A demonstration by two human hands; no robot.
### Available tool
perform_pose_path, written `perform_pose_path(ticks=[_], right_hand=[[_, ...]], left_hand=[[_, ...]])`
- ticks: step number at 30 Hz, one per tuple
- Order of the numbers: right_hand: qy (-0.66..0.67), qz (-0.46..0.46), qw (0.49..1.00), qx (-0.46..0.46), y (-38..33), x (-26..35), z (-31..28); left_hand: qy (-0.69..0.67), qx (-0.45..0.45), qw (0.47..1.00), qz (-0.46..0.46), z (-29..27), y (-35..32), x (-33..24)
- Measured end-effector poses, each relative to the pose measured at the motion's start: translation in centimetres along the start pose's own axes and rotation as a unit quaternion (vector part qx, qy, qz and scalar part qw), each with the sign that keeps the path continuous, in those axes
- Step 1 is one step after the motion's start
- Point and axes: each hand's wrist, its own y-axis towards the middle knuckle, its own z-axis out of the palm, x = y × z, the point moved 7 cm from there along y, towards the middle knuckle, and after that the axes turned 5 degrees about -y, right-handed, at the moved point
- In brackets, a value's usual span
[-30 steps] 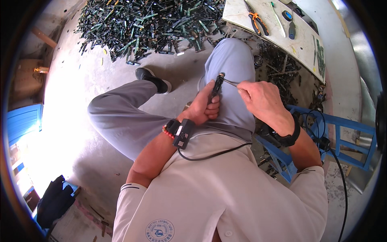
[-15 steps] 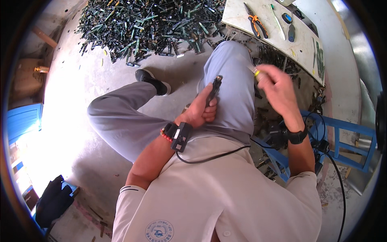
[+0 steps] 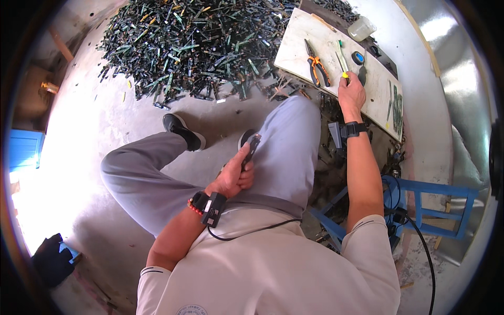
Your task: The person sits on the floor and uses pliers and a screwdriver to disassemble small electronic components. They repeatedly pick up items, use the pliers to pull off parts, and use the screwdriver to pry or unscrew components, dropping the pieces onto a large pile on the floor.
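Observation:
My left hand (image 3: 234, 176), above my lap, is closed around a slim dark part (image 3: 251, 149) with a coppery tip; its lower end is hidden in my fingers. My right hand (image 3: 352, 96) reaches over the white board (image 3: 374, 100) and grips a thin tool with a yellow collar (image 3: 345, 75). The tool's handle is inside my hand, and its exact kind I cannot make out. Next to its tip lies a toothbrush (image 3: 342, 56) with green bristles. Orange-handled pliers (image 3: 317, 66) lie left of it; a blue-and-black round item (image 3: 358, 58) and a dark-handled screwdriver (image 3: 362, 75) lie right.
A large heap of narrow dark parts (image 3: 194, 47) covers the floor ahead. Green strips (image 3: 397, 107) lie at the board's right end, and a glass jar (image 3: 361, 29) stands behind it. A blue stool frame (image 3: 436, 194) is at my right, with a black cable (image 3: 428, 252) beside it.
My right hand has moved forward from beside my knee to over the board, still gripping the tool. My left hand keeps hold of the dark part, lower left in the view, which has shifted.

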Motion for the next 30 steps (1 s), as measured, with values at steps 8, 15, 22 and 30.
perform_pose_path(ticks=[8, 15, 22, 30], right_hand=[[-0.053, -0.054, 0.997, -0.015, 1.7, 0.1, 2.5], [-0.052, -0.125, 0.986, -0.097, 0.9, 2.7, 0.8], [-0.031, -0.122, 0.988, 0.088, -0.5, 6.6, 2.9], [-0.110, -0.080, 0.980, 0.143, 0.0, 8.0, 2.8]], left_hand=[[-0.015, -0.015, 1.000, -0.003, -0.4, -0.3, -0.3], [-0.045, -0.009, 0.999, -0.003, -0.8, -0.5, -0.5], [-0.046, 0.006, 0.999, 0.005, -1.2, -0.3, -0.7], [-0.053, 0.009, 0.998, 0.015, -1.7, -0.3, -0.7]])
